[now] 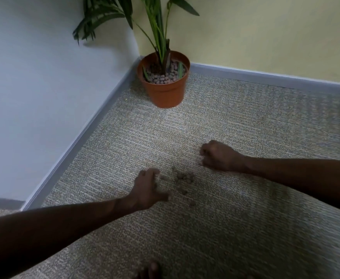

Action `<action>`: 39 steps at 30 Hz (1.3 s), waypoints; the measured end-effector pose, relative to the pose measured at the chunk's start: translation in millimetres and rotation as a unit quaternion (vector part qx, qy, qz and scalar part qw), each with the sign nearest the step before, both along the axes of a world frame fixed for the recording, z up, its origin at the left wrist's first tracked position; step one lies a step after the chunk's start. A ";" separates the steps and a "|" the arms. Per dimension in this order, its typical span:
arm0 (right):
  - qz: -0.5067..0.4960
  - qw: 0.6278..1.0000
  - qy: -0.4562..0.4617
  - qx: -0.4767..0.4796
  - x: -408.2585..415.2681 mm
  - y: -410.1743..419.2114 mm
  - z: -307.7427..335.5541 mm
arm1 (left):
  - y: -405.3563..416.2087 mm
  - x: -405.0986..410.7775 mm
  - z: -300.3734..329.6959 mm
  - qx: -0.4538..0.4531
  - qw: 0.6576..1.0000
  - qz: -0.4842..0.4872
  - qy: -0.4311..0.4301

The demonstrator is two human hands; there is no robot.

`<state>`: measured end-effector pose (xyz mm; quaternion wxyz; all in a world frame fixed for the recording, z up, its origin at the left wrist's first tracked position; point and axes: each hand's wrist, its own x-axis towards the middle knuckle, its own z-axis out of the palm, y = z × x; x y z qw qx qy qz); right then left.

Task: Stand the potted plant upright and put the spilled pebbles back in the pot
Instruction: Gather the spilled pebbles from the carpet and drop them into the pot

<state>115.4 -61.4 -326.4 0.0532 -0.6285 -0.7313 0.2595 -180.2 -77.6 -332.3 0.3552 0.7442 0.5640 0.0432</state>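
Grey-flecked carpet filled the frame, and the terracotta pot with its palm was already stood upright in the corner at upper centre, no writing being legible anywhere. Gathering was judged the step in hand: spilled pebbles lay at centre between the left hand, cupped loosely beside them, and the right hand, curled into a fist whose contents could not be told. Next, the pebbles would need to be scooped together and carried up to the pot.

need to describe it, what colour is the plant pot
Terracotta orange-brown pot, seen in the head view.
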 end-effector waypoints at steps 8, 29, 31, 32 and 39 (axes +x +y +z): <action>0.012 0.998 0.062 0.004 -33.3 -46.4 -14.8 | -8.7 21.8 -12.2 0.029 0.999 0.004 -0.024; -0.061 0.989 0.134 0.033 -82.9 -62.6 -26.8 | 6.6 35.7 -13.9 0.032 0.999 -0.001 -0.021; -0.056 0.989 0.134 0.026 -82.8 -58.3 -27.1 | 11.9 32.1 -10.3 0.056 0.996 -0.067 -0.013; -0.052 0.989 0.135 0.026 -82.7 -57.2 -27.2 | 14.2 29.9 -8.8 0.069 0.992 -0.102 -0.013; -0.021 0.992 0.122 0.033 -83.9 -49.3 -22.7 | 18.6 28.7 -7.6 0.100 0.977 -0.184 -0.048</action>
